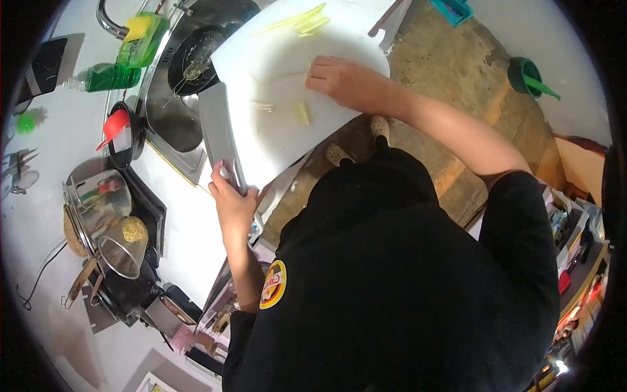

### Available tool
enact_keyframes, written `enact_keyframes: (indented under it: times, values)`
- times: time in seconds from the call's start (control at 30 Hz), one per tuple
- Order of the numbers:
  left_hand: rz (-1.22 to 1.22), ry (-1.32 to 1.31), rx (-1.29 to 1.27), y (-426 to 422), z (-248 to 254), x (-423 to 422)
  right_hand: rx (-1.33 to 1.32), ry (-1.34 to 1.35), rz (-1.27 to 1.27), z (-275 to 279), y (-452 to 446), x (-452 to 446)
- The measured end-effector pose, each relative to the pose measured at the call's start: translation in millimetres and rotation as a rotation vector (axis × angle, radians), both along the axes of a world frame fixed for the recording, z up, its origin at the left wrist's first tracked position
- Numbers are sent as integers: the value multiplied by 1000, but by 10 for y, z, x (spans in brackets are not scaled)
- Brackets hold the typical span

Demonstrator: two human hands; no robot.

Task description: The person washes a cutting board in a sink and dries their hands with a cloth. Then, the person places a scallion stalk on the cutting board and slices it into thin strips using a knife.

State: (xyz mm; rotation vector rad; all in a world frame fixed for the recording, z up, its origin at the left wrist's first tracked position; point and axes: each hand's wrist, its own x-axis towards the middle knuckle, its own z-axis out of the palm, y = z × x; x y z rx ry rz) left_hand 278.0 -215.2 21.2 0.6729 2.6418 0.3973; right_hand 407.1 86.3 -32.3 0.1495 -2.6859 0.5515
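Left hand [232,204]: grip wrapped round the handle of a broad grey metal-bladed knife [217,127]. I see the blade along the left side of a large white cutting board [261,144]; can't tell if it touches.

Right hand [343,81]: over the board, fingers bunched, grip narrow. Can't tell from here whether it pinches anything.

Long pale green vegetable strips [310,26] lie on the far part of the board. 1 short pale green vegetable block [302,112] sits nearer, thin whitish strips [261,106] left of it. Stainless steel sink [168,134] is far left, white surface [183,228] near left.

My read: cutting step, blade not on any piece, well apart from the right fingers. Next move calls for a piece steadied, fingertips tucked back, blade squared over it. I'd confirm what's under those fingers first.
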Motion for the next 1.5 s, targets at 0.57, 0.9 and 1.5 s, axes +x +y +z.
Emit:
enact_keyframes:
  times: [0.57, 0.9, 1.5]
  values:
    - [150, -957, 221, -309, 845, 459, -40, 86, 42, -169, 137, 29]
    - [61, -694, 414, -83, 315, -147, 80, 135, 79, -159, 287, 28]
    - [-84, -1045, 291, 608, 325, -273, -114, 270, -407, 122, 649, 573]
